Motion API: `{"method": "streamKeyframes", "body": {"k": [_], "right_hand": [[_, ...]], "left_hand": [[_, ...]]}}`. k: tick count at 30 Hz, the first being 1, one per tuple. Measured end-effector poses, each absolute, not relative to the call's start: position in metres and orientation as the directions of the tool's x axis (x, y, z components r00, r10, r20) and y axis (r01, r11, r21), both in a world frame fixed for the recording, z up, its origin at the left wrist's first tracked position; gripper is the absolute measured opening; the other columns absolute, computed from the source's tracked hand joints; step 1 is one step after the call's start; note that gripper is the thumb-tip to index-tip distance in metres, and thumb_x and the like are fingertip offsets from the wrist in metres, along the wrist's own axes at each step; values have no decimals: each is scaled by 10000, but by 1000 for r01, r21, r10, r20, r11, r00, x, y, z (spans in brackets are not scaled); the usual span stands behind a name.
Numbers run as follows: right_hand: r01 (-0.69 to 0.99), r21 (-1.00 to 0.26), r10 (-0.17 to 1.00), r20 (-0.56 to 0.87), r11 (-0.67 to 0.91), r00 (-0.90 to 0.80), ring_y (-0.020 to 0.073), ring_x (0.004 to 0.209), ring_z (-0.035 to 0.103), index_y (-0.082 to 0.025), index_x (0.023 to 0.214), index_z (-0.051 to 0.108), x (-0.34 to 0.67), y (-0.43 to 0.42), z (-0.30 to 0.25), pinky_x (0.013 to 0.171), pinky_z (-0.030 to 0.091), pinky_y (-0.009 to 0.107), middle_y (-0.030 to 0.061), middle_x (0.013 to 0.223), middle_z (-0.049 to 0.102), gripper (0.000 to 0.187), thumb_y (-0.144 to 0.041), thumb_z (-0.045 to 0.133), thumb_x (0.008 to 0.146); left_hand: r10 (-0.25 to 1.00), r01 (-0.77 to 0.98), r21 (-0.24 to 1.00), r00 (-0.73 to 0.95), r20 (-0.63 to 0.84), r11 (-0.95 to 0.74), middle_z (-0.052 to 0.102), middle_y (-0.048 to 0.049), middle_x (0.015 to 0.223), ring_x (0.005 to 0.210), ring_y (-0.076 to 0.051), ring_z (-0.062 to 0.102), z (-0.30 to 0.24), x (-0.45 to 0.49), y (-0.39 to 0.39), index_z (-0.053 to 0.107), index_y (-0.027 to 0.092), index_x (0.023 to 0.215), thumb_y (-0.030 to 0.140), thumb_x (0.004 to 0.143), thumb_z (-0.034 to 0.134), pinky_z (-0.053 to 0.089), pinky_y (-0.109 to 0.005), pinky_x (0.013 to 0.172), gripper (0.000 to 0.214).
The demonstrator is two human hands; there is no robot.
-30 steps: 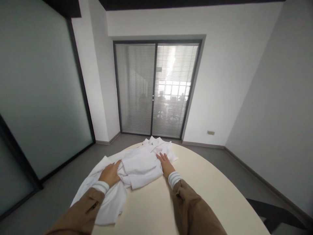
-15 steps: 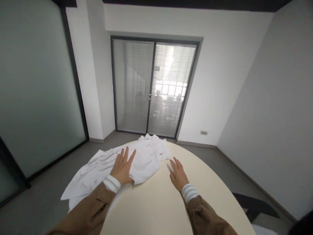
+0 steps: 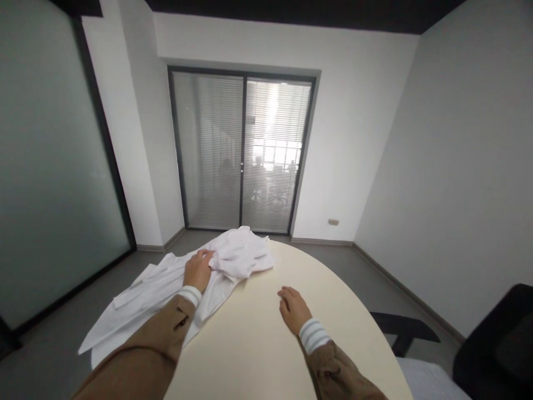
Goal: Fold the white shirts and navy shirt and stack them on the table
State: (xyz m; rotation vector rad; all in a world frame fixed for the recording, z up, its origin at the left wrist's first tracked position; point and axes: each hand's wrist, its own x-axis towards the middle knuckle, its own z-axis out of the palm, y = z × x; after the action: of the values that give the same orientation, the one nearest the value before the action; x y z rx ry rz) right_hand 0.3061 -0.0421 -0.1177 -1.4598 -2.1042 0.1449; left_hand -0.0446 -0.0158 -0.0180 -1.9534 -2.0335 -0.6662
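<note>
The cloth (image 3: 158, 283), white and thin, lies crumpled over the far-left part of the table (image 3: 250, 344), and its left end seems to run past the edge. The left hand (image 3: 198, 270) rests on its middle with fingers bent beside a bunched fold; whether they pinch the fabric or only press on it, I cannot tell. The right hand (image 3: 295, 310) is off the cloth, to its right and nearer, fingers loosely curled around nothing, low over the tabletop.

Handling fabric this soft well, I judge, calls for both hands: one pinning a spot flat while the other takes a single edge between thumb and fingers. A light, even pull should draw creases out; a tug at the bunch would likely drag the whole piece. The part at the left edge looks apt to slide off, so its weight needs watching.

The main obstruction is the left sleeve (image 3: 141, 350), which crosses the near side of the cloth and hides some of it. Past the table's right edge are a black armrest (image 3: 403, 326), something pale (image 3: 428, 380) below it, and a dark chair (image 3: 495, 344). A glass panel (image 3: 50, 166) stands at left, and a blinded door (image 3: 212, 155) on the far side.
</note>
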Motion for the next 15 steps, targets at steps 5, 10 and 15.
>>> {"method": "streamKeyframes", "body": {"k": [5,10,15], "right_hand": [[843,-380,902,352,381,-250,247,1245,527,-151,1158,673,307,-45,-109,1124,375,389,128,1280,628,362,-187,452,874],[865,-341,911,322,367,-259,262,1251,517,-160,1191,667,306,-48,-102,1118,369,389,129,1310,612,375,-303,494,891],[906,-284,941,221,315,-258,298,1383,396,-198,1349,580,304,-53,-101,1168,267,452,116,1469,496,529,-450,513,888]], "left_hand": [[947,998,20,-68,315,65,431,-154,1509,1396,-368,355,-47,-10,-23,523,181,1391,59,779,532,230,-581,1136,624],[831,992,108,-4,557,-67,276,-172,1594,1483,-393,142,-44,39,-46,417,117,1467,191,786,570,83,-604,1189,702],[713,721,144,597,368,-678,448,-99,1516,1400,-258,393,-88,73,-69,423,201,1467,217,881,512,308,-451,1175,593]]}}
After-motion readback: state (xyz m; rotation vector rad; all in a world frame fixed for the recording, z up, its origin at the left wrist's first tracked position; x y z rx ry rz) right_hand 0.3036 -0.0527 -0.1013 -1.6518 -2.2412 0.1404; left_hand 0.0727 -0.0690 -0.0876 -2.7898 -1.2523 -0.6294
